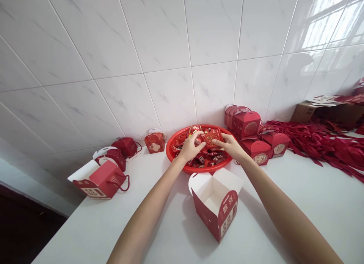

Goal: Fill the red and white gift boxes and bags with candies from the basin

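Observation:
A red packet with gold print (212, 138) is gripped by my right hand (231, 146), thumb on its face. My left hand (191, 147) is curled at the packet's left side, thumb and fingers closing on something small that I cannot make out. Both hands are over a red plastic basket (170, 152) full of red-wrapped sweets (203, 158). Nearer to me stands a red gift box (206, 209) with its lid flaps up and a white interior; neither hand touches it.
Several red boxes (108, 178) stand at the table's left, and a small one (155, 142) is by the wall. More boxes (247, 124) are stacked right of the basket. Red ribbons (309, 139) lie before a cardboard box (303, 113). The white table (159, 230) meets a tiled wall.

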Available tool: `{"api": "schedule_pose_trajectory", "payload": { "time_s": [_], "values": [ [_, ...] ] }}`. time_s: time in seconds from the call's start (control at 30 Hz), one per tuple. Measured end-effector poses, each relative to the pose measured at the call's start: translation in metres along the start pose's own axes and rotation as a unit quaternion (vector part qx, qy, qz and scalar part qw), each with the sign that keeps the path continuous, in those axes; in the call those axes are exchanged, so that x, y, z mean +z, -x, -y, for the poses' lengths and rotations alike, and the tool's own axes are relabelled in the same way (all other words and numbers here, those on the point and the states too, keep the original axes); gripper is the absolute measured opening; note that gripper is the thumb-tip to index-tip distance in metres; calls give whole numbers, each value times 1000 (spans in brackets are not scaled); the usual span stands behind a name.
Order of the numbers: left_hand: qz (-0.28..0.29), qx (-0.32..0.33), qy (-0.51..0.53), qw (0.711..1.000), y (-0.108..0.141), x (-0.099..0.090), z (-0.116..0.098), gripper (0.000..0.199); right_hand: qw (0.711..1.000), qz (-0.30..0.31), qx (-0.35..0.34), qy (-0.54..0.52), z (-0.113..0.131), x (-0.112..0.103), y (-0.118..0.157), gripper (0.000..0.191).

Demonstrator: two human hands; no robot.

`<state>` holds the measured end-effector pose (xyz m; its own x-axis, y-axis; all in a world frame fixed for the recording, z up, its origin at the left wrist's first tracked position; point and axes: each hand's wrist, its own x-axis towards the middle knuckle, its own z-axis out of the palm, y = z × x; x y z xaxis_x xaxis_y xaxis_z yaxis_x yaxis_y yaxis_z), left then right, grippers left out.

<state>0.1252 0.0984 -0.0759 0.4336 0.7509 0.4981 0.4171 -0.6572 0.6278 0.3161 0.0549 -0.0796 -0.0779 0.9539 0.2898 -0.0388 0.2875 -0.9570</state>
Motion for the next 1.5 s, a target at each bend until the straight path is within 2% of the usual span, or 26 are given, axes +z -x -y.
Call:
{"api": "schedule_pose_trajectory", "payload": {
  "time_s": [0.13, 0.2, 0.3, 0.47, 0.53, 0.6, 0.63, 0.77, 0.87, 0.93, 1.0, 1.07, 1.2, 1.37, 1.5],
  "values": [
    [94, -47, -33, 994, 1, 1, 3, 62, 996, -92, -8, -9, 1, 2, 1, 40],
    [143, -51, -53, 987, 1, 1, 4, 56, 992, -127, -13, 3, 2, 3, 1, 36],
    [192, -32, -90, 977, 0, 2, 7, 44, 989, -144, -5, 11, 0, 2, -2, 33],
    [286, -2, -116, 951, -2, 4, 6, 51, 984, -170, -32, -42, -4, 0, -7, 33],
    [334, 2, -131, 933, -3, 4, 4, 39, 979, -189, -18, -76, -5, -1, -7, 37],
    [362, 8, -158, 919, -3, 4, 3, 24, 973, -211, -1, -95, -5, 0, -6, 40],
    [370, 11, -173, 913, -4, 3, 3, 22, 971, -216, 5, -100, -4, 1, -6, 41],
    [390, -10, -245, 887, -7, 3, -2, 50, 976, -195, -7, -99, 0, 3, -3, 42],
    [415, -46, -310, 854, -15, 9, -11, 67, 979, -178, -28, -95, 0, 3, -3, 40],
    [428, -69, -343, 833, -22, 15, -19, 68, 982, -157, -32, -97, -1, 3, -4, 38],
    [435, -91, -361, 820, -27, 22, -25, 59, 985, -139, -35, -95, -2, 2, -4, 37],
    [431, -100, -359, 822, -29, 28, -26, 50, 986, -135, -39, -91, -3, 2, -5, 37],
    [414, -83, -325, 846, -28, 32, -20, 40, 986, -142, -31, -77, -6, 1, -7, 35],
    [382, -73, -280, 878, -24, 33, -12, 3, 986, -151, -29, -63, -8, 1, -10, 35],
    [354, -78, -218, 906, -25, 30, -9, 17, 982, -169, -32, -79, -9, 1, -10, 34]
  ]
}}
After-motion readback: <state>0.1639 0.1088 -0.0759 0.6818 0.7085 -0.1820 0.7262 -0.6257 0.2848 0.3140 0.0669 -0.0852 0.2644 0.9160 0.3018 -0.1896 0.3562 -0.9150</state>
